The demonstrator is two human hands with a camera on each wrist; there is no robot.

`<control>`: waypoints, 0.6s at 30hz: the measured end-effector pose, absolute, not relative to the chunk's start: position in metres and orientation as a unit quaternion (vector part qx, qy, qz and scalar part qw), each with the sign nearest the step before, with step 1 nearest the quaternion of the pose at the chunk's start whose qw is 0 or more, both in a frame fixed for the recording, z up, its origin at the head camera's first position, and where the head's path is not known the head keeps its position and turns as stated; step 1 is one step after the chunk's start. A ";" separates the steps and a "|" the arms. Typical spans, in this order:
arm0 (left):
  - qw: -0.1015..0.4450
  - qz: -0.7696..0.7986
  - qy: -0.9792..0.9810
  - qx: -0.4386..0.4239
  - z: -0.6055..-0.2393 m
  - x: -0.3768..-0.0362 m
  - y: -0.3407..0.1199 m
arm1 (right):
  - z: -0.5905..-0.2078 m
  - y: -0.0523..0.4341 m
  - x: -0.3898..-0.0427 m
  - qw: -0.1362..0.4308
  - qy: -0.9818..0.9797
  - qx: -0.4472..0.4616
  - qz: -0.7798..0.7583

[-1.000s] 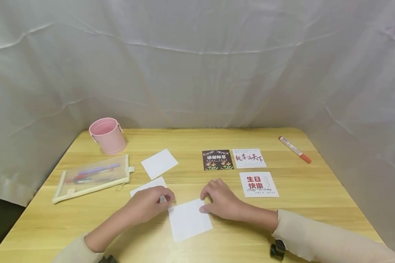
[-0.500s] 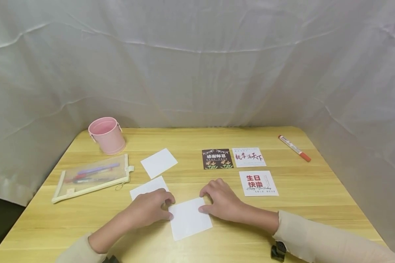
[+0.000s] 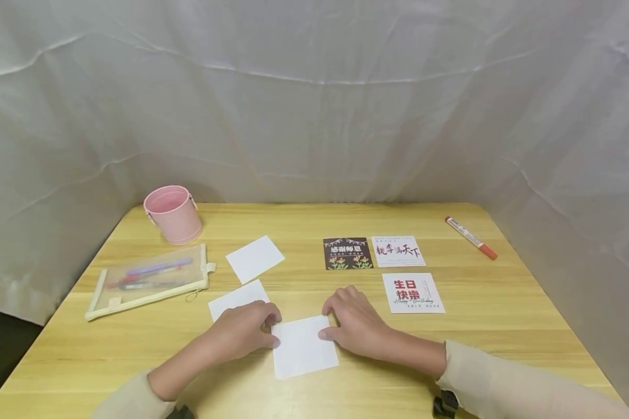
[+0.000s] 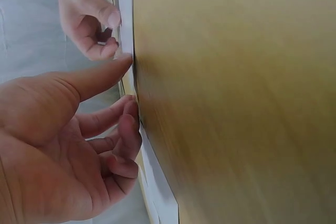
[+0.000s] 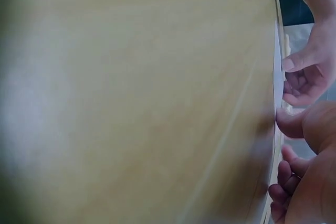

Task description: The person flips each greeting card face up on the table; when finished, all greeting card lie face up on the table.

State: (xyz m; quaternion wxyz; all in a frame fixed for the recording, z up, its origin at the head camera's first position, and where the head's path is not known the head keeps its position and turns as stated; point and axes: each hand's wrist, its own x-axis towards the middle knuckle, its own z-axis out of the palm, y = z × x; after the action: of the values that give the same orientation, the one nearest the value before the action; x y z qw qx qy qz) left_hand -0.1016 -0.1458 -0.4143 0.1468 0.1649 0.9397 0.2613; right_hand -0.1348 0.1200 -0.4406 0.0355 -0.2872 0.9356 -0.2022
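In the head view a blank white card [image 3: 305,348] lies near the front of the table between both hands. My left hand [image 3: 241,330] holds its upper left corner, thumb on the left edge and fingers bent beside the corner. At the upper right corner, my right hand [image 3: 357,323] grips with the thumb on the card's edge and the forefinger curled. The left wrist view shows the left thumb [image 4: 107,77] at the edge of the thin card [image 4: 126,19]. In the right wrist view the right thumb [image 5: 290,123] meets that card nearly edge-on.
Another blank card [image 3: 236,299] lies partly under the left hand, with one more white card [image 3: 255,259] behind it. Printed cards, one black [image 3: 348,254] and two white [image 3: 398,251], lie right. A pink bucket [image 3: 175,218], zip pouch [image 3: 149,276] and red-capped marker [image 3: 470,237] sit farther out.
The white card has turned slightly, its top edge now more level. My left thumb has come onto the card's left edge; the right hand keeps its place at the corner.
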 end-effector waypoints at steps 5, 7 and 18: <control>0.157 0.277 0.935 0.155 -0.415 -0.103 -0.145 | -0.440 0.121 -0.135 0.031 0.933 -0.297 -0.201; 0.160 0.286 0.932 0.154 -0.415 -0.104 -0.146 | -0.438 0.122 -0.136 0.034 0.930 -0.299 -0.212; 0.104 0.405 0.895 0.152 -0.409 -0.116 -0.147 | -0.418 0.135 -0.158 0.107 0.873 -0.239 -0.411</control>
State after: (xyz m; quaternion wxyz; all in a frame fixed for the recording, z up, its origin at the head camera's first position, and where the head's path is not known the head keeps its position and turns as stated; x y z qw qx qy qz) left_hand -0.1163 -0.1469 -0.4092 0.1036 0.1516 0.8955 0.4055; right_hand -0.1577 0.1352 -0.4177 0.1071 -0.2393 0.8733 -0.4107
